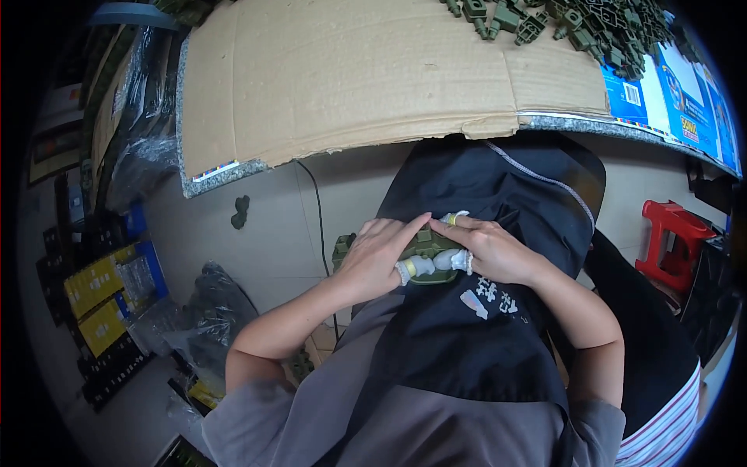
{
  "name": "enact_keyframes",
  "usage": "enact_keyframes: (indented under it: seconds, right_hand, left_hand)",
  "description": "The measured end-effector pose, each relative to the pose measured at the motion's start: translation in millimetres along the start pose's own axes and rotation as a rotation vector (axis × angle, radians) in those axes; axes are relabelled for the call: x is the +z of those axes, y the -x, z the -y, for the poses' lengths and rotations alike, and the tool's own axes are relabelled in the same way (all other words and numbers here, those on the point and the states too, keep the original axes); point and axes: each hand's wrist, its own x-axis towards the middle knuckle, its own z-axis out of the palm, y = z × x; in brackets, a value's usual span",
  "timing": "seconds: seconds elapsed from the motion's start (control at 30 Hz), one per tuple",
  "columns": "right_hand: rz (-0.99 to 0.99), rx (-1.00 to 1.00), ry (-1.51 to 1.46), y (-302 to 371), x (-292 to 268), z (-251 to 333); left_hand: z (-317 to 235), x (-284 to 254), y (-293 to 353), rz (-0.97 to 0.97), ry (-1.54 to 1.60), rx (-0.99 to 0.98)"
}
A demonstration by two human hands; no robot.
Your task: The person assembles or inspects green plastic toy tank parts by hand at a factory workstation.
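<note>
A dark green moulded plastic piece (426, 243), blocky with raised ribs, lies over my lap against the black apron (467, 342). My left hand (369, 258) grips it from the left, its index finger stretched along the top. From the right my right hand (496, 251) closes on the same piece, and the two index fingertips nearly meet at its far side. Both thumbs, wrapped in white covers, press on its near side. White and yellow wrapping also shows on a right finger. My fingers hide much of the piece, so its full shape cannot be made out.
Ahead stands a table topped with brown cardboard (350, 70), with a heap of green plastic parts (603, 31) at far right. A red stool (675, 243) is at right. Clear plastic bags (214, 311) and a green part (242, 212) lie on the floor at left, near a black cable (317, 206).
</note>
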Motion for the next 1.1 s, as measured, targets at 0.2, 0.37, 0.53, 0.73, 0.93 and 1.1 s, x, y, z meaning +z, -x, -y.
enact_keyframes:
  seconds: [0.2, 0.37, 0.53, 0.73, 0.93, 1.1]
  right_hand:
    - [0.003, 0.143, -0.041, -0.1, 4.3, 2.3]
    - [-0.012, 0.094, -0.148, -1.6, 0.3, -6.8]
    - [0.005, 0.197, -0.266, 16.0, -18.3, -21.4]
    - [-0.254, -0.097, 0.188, -17.5, -37.8, 62.0]
    - [-0.106, -0.142, 0.425, -38.1, 12.0, 49.8]
    - [0.017, -0.14, -0.176, -40.3, -20.9, 20.7]
  left_hand:
    - [3.5, 5.7, -3.1, 0.026, -0.088, -0.004]
    - [-3.6, -24.1, -0.1, 0.146, -0.171, 0.002]
    - [39.1, -35.1, 34.0, -0.025, 0.733, -0.237]
    - [8.2, -21.5, 34.8, -0.154, 0.802, -0.282]
    - [-2.2, -12.7, 23.7, -0.189, 0.589, -0.205]
    - [0.7, -4.0, 20.0, -0.232, 0.459, -0.124]
